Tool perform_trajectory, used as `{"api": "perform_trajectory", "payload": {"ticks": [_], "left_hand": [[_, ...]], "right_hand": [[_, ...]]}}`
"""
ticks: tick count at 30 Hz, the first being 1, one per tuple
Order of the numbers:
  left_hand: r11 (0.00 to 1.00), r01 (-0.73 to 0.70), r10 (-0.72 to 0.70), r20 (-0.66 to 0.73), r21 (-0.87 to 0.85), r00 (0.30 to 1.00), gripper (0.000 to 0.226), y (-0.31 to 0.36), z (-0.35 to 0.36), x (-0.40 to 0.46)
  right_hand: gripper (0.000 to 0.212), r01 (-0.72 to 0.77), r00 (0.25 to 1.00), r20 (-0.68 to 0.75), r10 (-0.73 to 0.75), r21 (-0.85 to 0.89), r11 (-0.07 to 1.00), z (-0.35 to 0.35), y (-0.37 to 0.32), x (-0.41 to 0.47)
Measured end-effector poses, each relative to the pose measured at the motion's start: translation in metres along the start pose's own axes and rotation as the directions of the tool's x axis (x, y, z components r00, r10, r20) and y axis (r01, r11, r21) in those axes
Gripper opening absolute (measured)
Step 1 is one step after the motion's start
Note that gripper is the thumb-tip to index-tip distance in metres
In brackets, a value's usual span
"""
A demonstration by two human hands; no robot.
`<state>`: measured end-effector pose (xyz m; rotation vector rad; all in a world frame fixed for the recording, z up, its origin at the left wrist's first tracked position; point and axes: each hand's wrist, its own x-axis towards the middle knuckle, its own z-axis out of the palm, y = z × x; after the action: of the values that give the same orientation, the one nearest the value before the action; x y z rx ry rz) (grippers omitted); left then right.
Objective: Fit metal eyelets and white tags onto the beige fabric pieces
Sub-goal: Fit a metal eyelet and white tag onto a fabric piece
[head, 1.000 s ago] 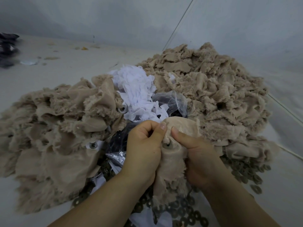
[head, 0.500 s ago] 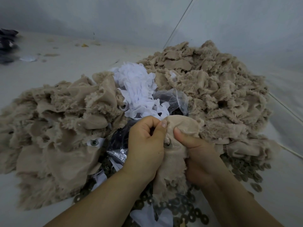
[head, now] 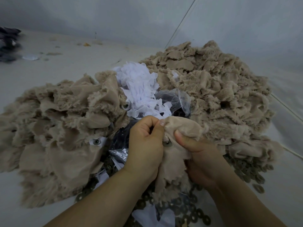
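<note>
At frame centre my left hand (head: 145,149) and right hand (head: 199,158) pinch a beige fabric piece (head: 173,159) with curled fingers, half hiding what looks like a metal eyelet (head: 167,143). Beige fabric heaps (head: 213,89) crowd both sides; open floor (head: 62,66) lies upper left.

A pale floor (head: 68,74) is bounded at the rear by a plain grey wall (head: 98,15). A thin line (head: 182,22) is seen running diagonally across the wall. Small scraps (head: 86,44) are scattered on the floor, and dark items (head: 8,43) are blurred at the far left
</note>
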<state>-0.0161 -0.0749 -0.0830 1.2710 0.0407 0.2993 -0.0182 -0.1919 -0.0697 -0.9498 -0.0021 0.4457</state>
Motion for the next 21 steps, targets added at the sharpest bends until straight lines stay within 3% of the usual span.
{"api": "perform_trajectory", "payload": {"ticks": [7,11,16,21], "left_hand": [[0.999,-0.043,0.042,0.050,0.022,0.998,0.038,-0.001,0.001,-0.003],[0.999,-0.033,0.033,0.067,-0.005,0.997,0.031,0.001,0.003,-0.003],[0.999,-0.028,0.029,0.032,-0.016,0.999,0.033,0.003,0.000,0.002],[0.996,0.008,-0.007,0.012,-0.092,1.000,0.031,0.001,0.000,0.004]], "right_hand": [[0.047,-0.036,0.999,0.004,0.037,-0.040,0.999,-0.005,-0.006,0.000],[0.054,-0.045,0.999,-0.014,0.045,0.029,0.999,-0.005,-0.006,0.001],[0.067,-0.091,0.987,0.148,0.062,0.196,0.976,-0.008,-0.017,0.000],[0.029,0.010,1.000,-0.004,-0.010,-0.055,0.998,-0.013,-0.011,0.006]]}}
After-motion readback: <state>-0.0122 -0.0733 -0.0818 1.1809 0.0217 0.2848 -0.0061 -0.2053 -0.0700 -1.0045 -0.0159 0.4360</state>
